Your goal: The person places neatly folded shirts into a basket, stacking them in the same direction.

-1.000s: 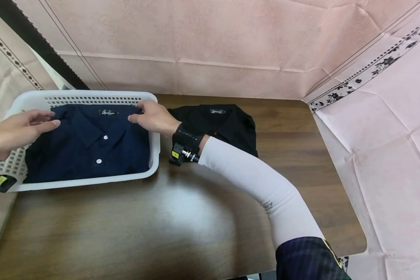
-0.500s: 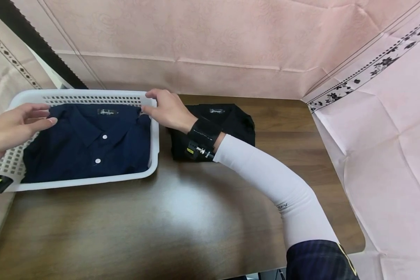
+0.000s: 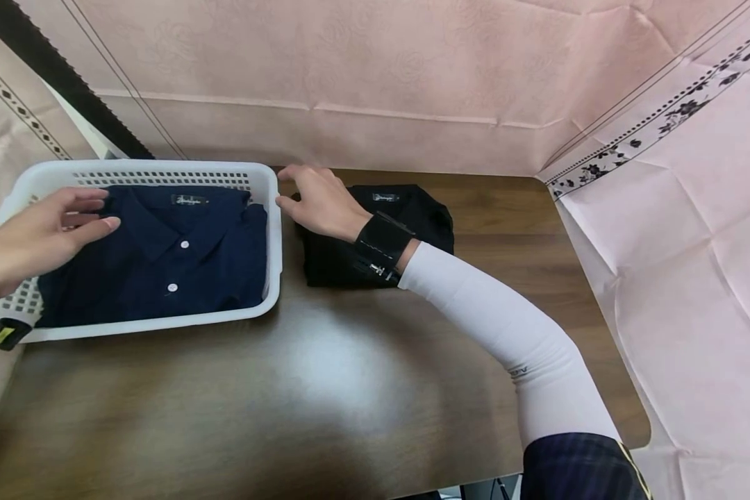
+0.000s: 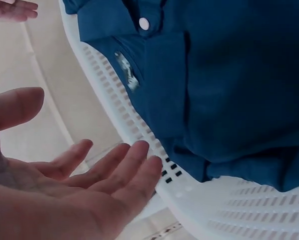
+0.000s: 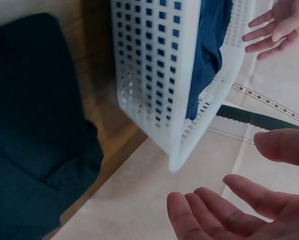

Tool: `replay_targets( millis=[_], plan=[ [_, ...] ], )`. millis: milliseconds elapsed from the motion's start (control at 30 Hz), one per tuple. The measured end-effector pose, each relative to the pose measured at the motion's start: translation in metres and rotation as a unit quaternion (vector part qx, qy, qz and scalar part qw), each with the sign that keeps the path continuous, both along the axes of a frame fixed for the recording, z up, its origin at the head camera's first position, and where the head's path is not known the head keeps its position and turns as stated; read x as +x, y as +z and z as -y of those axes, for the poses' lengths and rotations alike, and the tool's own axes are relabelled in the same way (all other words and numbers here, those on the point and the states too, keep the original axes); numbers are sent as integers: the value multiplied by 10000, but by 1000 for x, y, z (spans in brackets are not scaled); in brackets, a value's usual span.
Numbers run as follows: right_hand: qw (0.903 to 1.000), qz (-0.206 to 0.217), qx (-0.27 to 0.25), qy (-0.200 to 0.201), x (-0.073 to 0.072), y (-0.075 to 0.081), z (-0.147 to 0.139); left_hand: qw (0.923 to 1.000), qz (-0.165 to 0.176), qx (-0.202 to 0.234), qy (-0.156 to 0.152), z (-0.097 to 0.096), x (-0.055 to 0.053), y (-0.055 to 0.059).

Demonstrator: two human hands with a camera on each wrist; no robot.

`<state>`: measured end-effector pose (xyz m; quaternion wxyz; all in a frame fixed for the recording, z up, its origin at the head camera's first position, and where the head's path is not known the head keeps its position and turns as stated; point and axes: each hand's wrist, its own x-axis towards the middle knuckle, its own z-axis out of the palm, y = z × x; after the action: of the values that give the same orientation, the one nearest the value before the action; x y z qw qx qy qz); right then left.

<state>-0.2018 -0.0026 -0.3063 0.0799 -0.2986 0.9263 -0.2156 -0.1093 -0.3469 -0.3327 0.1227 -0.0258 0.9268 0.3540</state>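
A folded navy shirt [image 3: 150, 257] with white buttons and a collar label lies flat in a white plastic basket [image 3: 273, 243] on the left of the table. My left hand [image 3: 44, 239] hovers over the basket's left end, fingers relaxed and holding nothing; the left wrist view shows its fingers [image 4: 134, 170] spread near the perforated rim. Just off the basket's right back corner is my right hand [image 3: 328, 201], its fingers loosely bent around nothing. Under that hand and wrist lies a folded black shirt [image 3: 428, 222], partly covered by them in the head view.
The wooden table [image 3: 325, 389] runs in front of the basket and to the right of the black shirt. Pink patterned cloth [image 3: 381, 83] hangs behind it, and pale cloth [image 3: 706, 278] covers the right side.
My right hand has drawn back from the navy shirt's collar, past the basket's right rim, to over the black shirt. The left hand has shifted only slightly. The navy shirt stays in place.
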Motion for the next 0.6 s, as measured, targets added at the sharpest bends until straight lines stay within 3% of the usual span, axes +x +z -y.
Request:
replay_targets(
  millis=[200, 400, 600],
  plan=[
    [9999, -122, 15, -18, 1, -2, -10, 9994, -323, -105, -113, -17, 3, 6],
    [9995, -315, 64, -43, 3, -4, -19, 9980, -557, -155, -238, -30, -1, 9],
    [9988, -447, 163, -84, 3, -6, -27, 9979, -592, -103, -258, -40, -4, 8]
  ],
)
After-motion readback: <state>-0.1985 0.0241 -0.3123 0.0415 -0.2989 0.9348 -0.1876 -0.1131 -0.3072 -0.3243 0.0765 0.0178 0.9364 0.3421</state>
